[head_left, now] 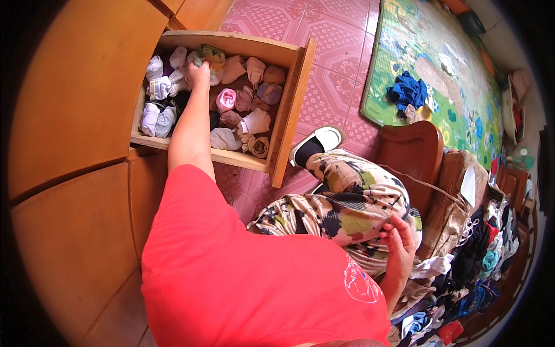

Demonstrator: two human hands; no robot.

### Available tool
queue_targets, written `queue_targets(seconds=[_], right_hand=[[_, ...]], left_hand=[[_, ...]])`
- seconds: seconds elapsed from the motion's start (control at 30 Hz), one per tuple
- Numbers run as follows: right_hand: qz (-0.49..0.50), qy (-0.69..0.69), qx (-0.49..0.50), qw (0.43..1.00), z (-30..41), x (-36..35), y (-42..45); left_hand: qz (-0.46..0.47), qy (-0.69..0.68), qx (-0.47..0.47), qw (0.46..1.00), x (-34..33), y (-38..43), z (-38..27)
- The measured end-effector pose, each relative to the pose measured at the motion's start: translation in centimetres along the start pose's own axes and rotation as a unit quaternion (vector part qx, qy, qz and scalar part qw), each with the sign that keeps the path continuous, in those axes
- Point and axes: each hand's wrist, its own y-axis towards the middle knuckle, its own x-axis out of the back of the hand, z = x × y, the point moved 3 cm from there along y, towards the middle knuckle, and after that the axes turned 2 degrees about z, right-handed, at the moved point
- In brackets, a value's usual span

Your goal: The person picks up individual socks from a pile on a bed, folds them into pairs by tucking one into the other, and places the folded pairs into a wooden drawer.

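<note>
A wooden drawer (243,38) is pulled out of the cabinet, holding several rolled socks in white, grey, pink, beige and dark tones. Into its far left part reaches my left hand (199,73), its fingers closed around a green and orange sock bundle (212,57); the fingertips are partly hidden. A pink rolled sock (226,99) and a white one (256,120) lie to the right of my forearm. My right hand (399,236) is by my bent knee in patterned trousers (355,217), fingers loosely curled and apart, with nothing seen in it.
Wooden cabinet fronts (69,99) rise at the left. Pink patterned tiles (329,86) cover the floor. A green play mat (459,56) bears a crumpled blue cloth (407,91). To the right, a wooden seat with a curved armrest (409,160) is heaped with clothes (468,256).
</note>
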Motion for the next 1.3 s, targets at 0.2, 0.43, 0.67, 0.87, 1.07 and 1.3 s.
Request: queue_targets(seconds=[0.2,0.43,0.67,0.87,1.07,1.3], right_hand=[[0.009,-0.004,-0.014,1.0,1.2,0.0,-0.1],[0.089,-0.206,0.119,0.967,4.5,3.9,-1.9],[-0.303,-0.106,0.201,0.926,5.2,20.2,-9.5],[-0.723,-0.038,0.178,0.666,-5.0,45.5,-15.4],[-0.811,-0.393,0.092,0.424,-5.4,53.3,-14.4],[-0.745,0.022,0.287,0.602,-6.3,54.4,-16.9]], left_hand=[[0.216,0.529,-0.171,0.802,-2.8,3.7,-1.2],[0.126,0.458,-0.223,0.851,-1.9,-1.4,-2.2],[0.11,0.381,-0.23,0.889,-0.9,-6.3,-6.5],[0.132,0.301,-0.251,0.911,-0.1,-8.9,-8.8],[0.175,0.177,-0.261,0.933,2.1,-12.6,-12.5],[0.297,0.021,-0.231,0.926,5.3,-16.8,-17.5]])
